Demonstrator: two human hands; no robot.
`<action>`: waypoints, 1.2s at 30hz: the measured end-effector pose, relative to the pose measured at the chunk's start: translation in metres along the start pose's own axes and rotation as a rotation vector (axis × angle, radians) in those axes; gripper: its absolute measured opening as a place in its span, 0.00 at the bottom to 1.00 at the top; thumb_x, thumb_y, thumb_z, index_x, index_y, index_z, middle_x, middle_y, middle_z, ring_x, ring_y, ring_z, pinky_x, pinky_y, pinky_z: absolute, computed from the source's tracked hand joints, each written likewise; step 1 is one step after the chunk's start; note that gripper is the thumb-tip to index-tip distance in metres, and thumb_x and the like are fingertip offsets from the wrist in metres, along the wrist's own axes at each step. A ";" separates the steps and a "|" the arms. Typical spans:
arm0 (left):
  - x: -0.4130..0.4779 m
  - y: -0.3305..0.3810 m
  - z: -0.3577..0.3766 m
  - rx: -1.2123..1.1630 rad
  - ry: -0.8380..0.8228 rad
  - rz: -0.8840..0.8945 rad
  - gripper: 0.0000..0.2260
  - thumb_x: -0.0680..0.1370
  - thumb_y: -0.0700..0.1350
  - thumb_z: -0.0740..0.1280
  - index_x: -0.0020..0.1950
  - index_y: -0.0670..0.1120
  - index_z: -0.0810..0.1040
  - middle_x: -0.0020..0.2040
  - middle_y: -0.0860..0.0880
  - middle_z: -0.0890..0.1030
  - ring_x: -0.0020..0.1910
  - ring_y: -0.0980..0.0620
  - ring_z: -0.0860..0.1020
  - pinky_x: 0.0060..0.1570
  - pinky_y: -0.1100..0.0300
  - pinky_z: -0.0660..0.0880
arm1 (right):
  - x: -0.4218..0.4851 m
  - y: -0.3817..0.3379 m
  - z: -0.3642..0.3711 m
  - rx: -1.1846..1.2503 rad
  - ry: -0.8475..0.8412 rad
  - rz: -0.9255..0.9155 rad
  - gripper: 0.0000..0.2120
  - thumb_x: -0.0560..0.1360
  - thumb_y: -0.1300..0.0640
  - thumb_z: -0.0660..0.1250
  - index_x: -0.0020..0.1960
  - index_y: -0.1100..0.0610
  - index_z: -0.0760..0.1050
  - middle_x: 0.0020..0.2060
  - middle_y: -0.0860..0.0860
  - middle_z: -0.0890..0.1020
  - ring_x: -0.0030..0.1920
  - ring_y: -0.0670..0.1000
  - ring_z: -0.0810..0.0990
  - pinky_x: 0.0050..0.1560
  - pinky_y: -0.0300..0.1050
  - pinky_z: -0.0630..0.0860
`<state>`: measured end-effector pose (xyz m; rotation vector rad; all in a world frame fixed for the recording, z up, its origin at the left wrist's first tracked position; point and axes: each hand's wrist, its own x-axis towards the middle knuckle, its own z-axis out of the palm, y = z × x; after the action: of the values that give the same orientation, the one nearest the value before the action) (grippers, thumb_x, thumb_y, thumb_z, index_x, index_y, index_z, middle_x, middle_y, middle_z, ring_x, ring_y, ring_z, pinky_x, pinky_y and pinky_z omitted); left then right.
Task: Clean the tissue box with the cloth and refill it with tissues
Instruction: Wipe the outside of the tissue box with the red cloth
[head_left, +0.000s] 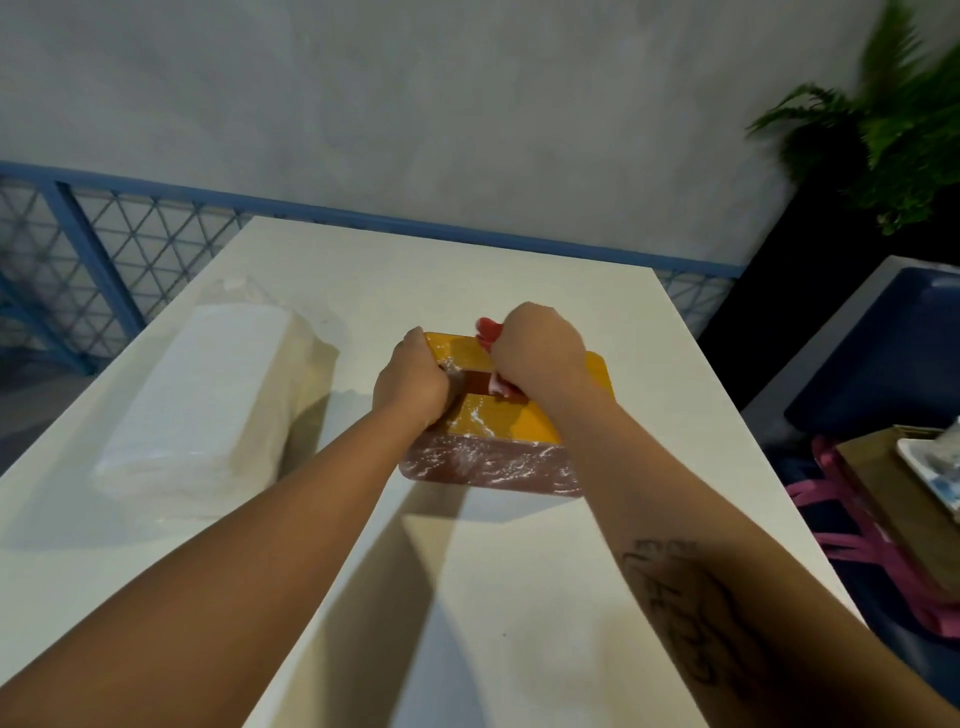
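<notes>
tissue box (511, 415): yellow top, reddish streaked side, mid white table (519, 597). left hand (410, 382): gripping box's left end. right hand (540, 353): clenched round red cloth (491, 332) at the slot, possibly pushed inside. wrapped tissues (208, 395): left, apart.

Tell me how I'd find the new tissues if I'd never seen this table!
Start at the big white table. The yellow tissue box sits in its middle; look left of it. There lies the pack of tissues, a long white block in clear wrap, soft and pale, not yellow and hard like the box.
</notes>
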<state>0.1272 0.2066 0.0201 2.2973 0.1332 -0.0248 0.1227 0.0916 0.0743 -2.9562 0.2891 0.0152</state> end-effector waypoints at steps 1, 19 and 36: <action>0.000 0.000 0.000 0.005 -0.001 -0.005 0.19 0.72 0.50 0.70 0.58 0.45 0.68 0.52 0.47 0.77 0.45 0.45 0.75 0.42 0.55 0.68 | -0.002 -0.006 0.004 -0.065 0.006 -0.040 0.11 0.72 0.55 0.70 0.52 0.60 0.76 0.48 0.54 0.81 0.47 0.55 0.81 0.43 0.43 0.75; 0.002 -0.002 0.002 0.018 0.013 -0.007 0.19 0.73 0.49 0.69 0.60 0.45 0.68 0.56 0.45 0.77 0.51 0.41 0.77 0.43 0.53 0.70 | -0.010 0.000 0.006 -0.240 0.068 -0.123 0.18 0.76 0.55 0.67 0.65 0.57 0.72 0.56 0.57 0.74 0.54 0.55 0.77 0.50 0.45 0.76; 0.003 -0.001 0.003 0.021 0.014 -0.006 0.20 0.73 0.48 0.70 0.61 0.44 0.68 0.56 0.45 0.76 0.48 0.44 0.76 0.41 0.55 0.68 | -0.014 0.013 0.004 -0.261 0.120 -0.088 0.15 0.76 0.57 0.65 0.62 0.58 0.74 0.55 0.57 0.76 0.54 0.56 0.78 0.48 0.45 0.75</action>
<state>0.1305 0.2056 0.0167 2.3186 0.1471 -0.0133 0.1061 0.0822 0.0685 -3.2329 0.1843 -0.1474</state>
